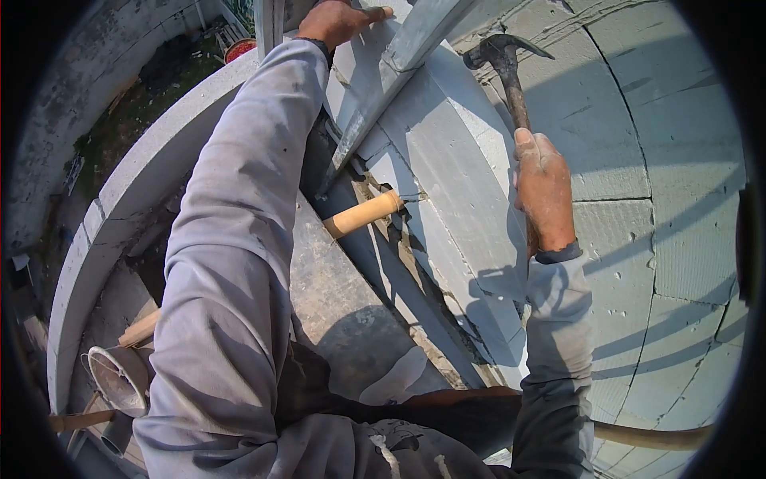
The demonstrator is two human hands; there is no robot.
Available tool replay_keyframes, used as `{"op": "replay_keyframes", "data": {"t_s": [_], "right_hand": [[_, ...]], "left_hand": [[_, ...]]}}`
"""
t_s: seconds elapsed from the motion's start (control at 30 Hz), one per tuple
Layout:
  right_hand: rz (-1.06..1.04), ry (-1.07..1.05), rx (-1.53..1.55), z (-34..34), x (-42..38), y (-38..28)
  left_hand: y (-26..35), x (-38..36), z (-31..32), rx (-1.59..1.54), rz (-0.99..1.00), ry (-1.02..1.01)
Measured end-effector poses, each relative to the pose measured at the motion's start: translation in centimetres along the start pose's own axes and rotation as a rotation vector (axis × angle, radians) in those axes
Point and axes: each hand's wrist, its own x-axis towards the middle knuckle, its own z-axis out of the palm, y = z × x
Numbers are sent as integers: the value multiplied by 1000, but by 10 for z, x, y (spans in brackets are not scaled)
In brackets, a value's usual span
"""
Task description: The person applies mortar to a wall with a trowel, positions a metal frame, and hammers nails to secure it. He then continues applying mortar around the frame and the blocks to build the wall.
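Note:
My right hand (546, 188) is wrapped round the handle of a claw hammer (513, 88), whose dark metal head is raised over the pale block wall at upper right. At the top edge my left hand (339, 22) lies on a pale block (363, 52), one digit stretched out to the right; its other fingers are partly hidden. Close beside it, a grey metal bar (399, 76) slants down to the left. Below the bar, a round piece of bamboo or wood (365, 214) sticks out by the gap along the blocks.
A curved block wall (120, 172) runs along the left. A bucket (120, 379) and wooden poles stand at lower left. A grey board (335, 307) lies beneath me, with a dark beam beside it. Another pole (654, 437) is at lower right.

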Motion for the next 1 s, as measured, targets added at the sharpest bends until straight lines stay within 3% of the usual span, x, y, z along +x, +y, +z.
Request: {"op": "replay_keyframes", "data": {"t_s": [0.17, 0.23, 0.27, 0.33, 0.37, 0.43, 0.47, 0.5, 0.63, 0.7, 0.8, 0.9, 0.97, 1.0], "right_hand": [[165, -15, 220, -17, -34, -19], [102, 33, 357, -7, -53, -13], [97, -4, 441, -1, -62, -13], [-43, -82, 318, 31, -85, 14], [-48, -188, 351, 43, -97, 18], [-68, -310, 393, 67, -113, 16], [-78, -425, 295, 78, -118, 13], [-90, -544, 195, 92, -123, 11], [-195, -659, 83, 168, -149, 16], [-366, -598, 20, 213, -159, 18], [-404, -542, 48, 297, -179, 28], [-401, -472, 26, 363, -214, 50], [-380, -421, 25, 355, -216, 40], [-450, -499, -72, 323, -206, 12]], "left_hand": [[-8, 2, -2, 29, 42, 35], [-11, 4, -10, 50, 72, -173], [-17, 3, -9, 51, 68, -176], [-42, 7, -1, -192, 305, -156], [-43, 0, -3, -186, 303, -155], [-46, -22, -7, 221, -98, -112], [-53, -33, -8, 59, 68, -71], [-57, -41, -13, 105, 49, -109], [-66, -70, -31, 93, -137, -182], [-70, -90, -41, 102, -121, -204], [-84, -124, -57, 49, -199, -146], [-114, -160, -83, -32, -397, -120], [-132, -188, -100, -57, -494, -83], [-134, -203, -108, -62, -547, -68]]}}
